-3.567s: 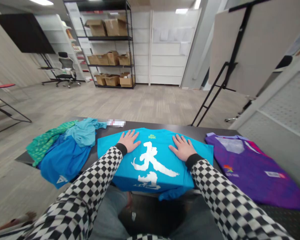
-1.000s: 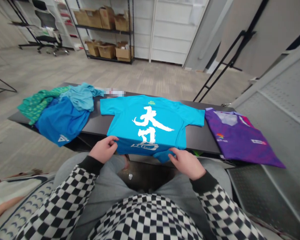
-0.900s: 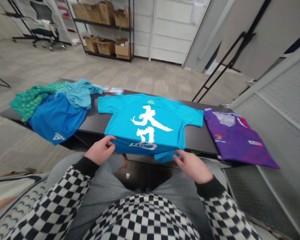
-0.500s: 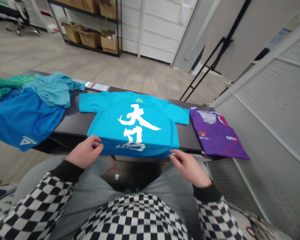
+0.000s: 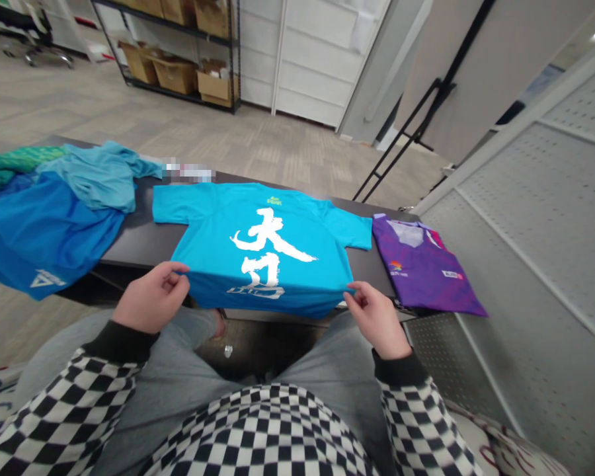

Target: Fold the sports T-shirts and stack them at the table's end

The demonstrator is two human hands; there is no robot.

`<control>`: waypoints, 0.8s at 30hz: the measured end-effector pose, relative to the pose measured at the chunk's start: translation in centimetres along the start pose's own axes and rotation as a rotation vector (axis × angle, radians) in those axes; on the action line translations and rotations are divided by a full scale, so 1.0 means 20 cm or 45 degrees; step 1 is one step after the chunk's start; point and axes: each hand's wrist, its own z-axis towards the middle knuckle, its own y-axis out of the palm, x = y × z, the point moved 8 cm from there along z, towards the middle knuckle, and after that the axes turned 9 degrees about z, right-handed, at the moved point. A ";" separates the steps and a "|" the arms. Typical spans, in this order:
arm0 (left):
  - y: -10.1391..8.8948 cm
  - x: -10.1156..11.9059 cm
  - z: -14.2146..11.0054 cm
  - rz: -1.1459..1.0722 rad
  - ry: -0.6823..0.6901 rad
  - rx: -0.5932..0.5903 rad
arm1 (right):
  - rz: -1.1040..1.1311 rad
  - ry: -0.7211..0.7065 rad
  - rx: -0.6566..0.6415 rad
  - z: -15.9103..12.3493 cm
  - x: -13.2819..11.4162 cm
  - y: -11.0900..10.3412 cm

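Dark table (image 5: 136, 241) on gray carpet (image 5: 129, 125), black shelf (image 5: 235, 73) way out past the left hand (image 5: 151, 297). Blue shirt (image 5: 297, 225) is spread between that and the right hand (image 5: 381, 320), collar pointing away, collar-to-hem line running back between them. Both reach forward to its side edges, fingers bent narrow; can't tell if cloth's pinched.

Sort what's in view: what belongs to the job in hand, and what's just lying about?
In the job:
turquoise shirt, spread with its white print up
left hand and right hand, at its sides
table under it

Seemingly just lying about:
purple shirt
clothes heap
cardboard boxes
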 end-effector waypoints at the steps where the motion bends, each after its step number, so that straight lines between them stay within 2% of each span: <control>1: -0.01 0.00 0.01 0.025 -0.014 0.008 | -0.008 -0.003 0.002 0.00 0.01 0.01; 5: -0.02 -0.01 0.02 0.079 -0.091 -0.055 | 0.012 0.016 0.025 -0.01 0.05 0.03; 9: -0.04 0.01 0.00 0.043 -0.089 -0.024 | 0.062 0.008 0.033 -0.01 0.06 0.03; 12: -0.03 0.01 0.00 0.000 -0.087 -0.046 | 0.066 0.039 -0.010 0.00 0.07 0.04; 16: -0.03 0.01 -0.01 -0.073 -0.079 0.014 | 0.062 0.093 0.033 0.02 0.07 0.03; 19: -0.03 0.01 -0.01 -0.135 -0.055 0.012 | 0.058 0.126 -0.009 0.02 0.08 0.03; 22: -0.12 0.01 0.07 -0.184 -0.017 0.156 | 0.041 0.141 0.087 0.05 0.13 -0.05; 24: -0.21 0.01 0.21 -0.172 0.008 0.273 | 0.010 0.141 0.192 0.11 0.17 -0.14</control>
